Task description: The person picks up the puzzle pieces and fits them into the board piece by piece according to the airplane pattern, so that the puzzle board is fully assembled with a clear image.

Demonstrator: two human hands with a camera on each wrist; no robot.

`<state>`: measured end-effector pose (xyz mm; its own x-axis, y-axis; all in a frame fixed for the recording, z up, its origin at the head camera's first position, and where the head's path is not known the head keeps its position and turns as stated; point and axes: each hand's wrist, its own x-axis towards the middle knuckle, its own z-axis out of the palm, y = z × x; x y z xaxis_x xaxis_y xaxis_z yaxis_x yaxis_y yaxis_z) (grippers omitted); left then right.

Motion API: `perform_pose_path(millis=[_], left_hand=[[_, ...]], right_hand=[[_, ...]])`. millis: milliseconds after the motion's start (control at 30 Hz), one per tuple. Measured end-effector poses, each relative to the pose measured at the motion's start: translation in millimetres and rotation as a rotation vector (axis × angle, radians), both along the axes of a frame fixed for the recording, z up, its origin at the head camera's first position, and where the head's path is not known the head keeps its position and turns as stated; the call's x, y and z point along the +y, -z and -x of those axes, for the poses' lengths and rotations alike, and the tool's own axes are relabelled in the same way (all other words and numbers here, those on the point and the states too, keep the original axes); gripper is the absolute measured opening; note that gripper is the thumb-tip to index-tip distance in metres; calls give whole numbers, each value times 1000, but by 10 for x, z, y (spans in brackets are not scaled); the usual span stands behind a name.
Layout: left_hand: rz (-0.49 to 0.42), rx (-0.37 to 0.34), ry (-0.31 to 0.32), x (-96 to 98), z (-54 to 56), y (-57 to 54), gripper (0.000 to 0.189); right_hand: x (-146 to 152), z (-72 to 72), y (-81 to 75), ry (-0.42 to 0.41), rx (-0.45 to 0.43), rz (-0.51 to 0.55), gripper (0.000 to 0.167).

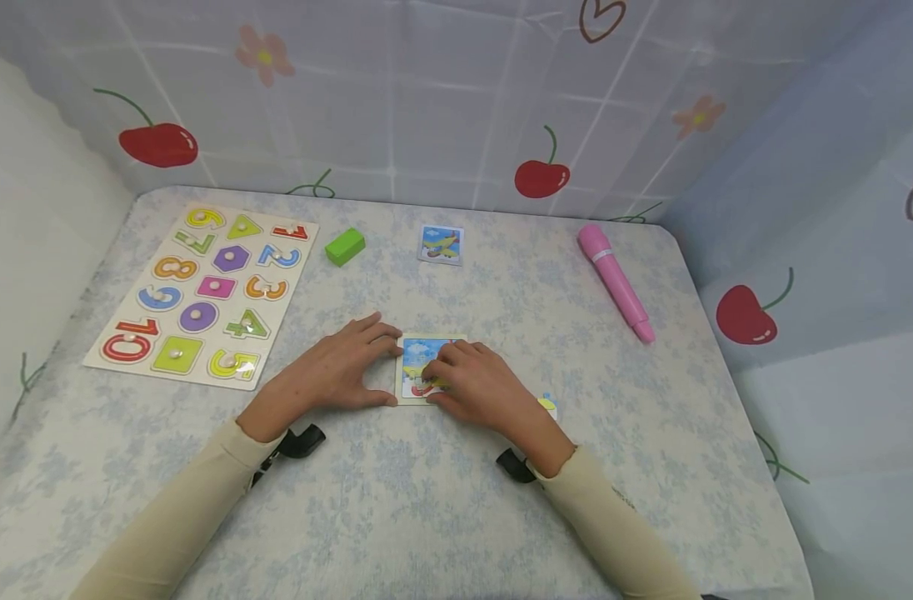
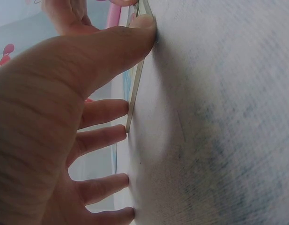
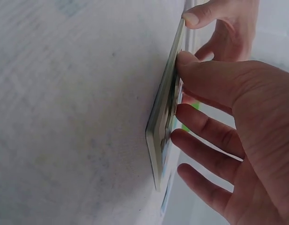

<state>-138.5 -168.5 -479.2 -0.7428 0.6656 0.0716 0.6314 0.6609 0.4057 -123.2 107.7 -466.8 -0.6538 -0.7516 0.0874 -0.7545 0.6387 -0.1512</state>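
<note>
A small square puzzle board [image 1: 399, 398] with a blue-sky airplane picture lies in the middle of the table. My left hand [image 1: 341, 363] rests along its left side, fingers spread; the left wrist view shows the thumb [image 2: 121, 44] and two fingertips against the board's edge. Over the board's right half, my right hand [image 1: 482, 385] bends its fingers and pinches a puzzle piece [image 3: 174, 96] between thumb and fingertips, close over the board. That hand hides much of the picture. Another loose puzzle piece [image 1: 548, 405], yellow and blue, shows partly behind the right wrist.
A picture card [image 1: 441, 245] with a yellow airplane lies beyond the board. Left of it are a green block [image 1: 346, 247] and a number-and-shape peg board [image 1: 256, 371]. A pink microphone-shaped toy [image 1: 617, 285] lies at the right. Patterned curtains [image 1: 441, 108] surround the table.
</note>
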Motion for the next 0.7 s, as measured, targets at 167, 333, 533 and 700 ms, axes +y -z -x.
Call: perform_pose_path(millis=[167,333,533,700], left_hand=[[1,4,7,1,5,-1,69],[3,4,8,2,4,-4,69],[11,-8,0,6,0,-3,68],[23,-9,0,10,0,3,68]], right_hand=[[12,8,12,-9,-22,25,17],[50,25,22,-30,-33,28,17],[209,11,-24,-9,-41,29,23],[412,-10,-80,61,-91,53,25]])
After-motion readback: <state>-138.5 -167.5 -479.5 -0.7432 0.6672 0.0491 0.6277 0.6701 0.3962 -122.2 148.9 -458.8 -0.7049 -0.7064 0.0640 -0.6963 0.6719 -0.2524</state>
